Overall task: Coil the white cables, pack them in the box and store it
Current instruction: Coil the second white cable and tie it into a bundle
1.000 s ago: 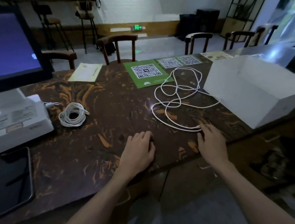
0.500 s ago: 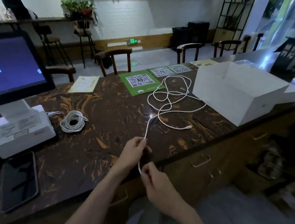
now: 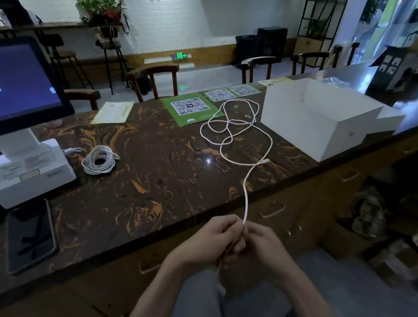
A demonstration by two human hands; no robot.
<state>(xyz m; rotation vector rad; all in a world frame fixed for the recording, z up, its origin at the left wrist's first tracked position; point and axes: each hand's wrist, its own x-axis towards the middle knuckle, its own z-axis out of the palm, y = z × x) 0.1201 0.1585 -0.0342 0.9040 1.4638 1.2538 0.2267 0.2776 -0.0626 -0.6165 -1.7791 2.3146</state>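
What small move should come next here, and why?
Probably start winding the first loop. Both the left hand and the right hand pinch one end of the loose white cable, whose length lies tangled on the counter beside the open white box. The other cable is already coiled.

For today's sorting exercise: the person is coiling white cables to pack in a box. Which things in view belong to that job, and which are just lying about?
Part of the job:
- loose white cable, one end held in left hand and right hand
- coiled white cable
- open white box

Lying about:
- phone
- monitor
- green QR card
- paper sheet
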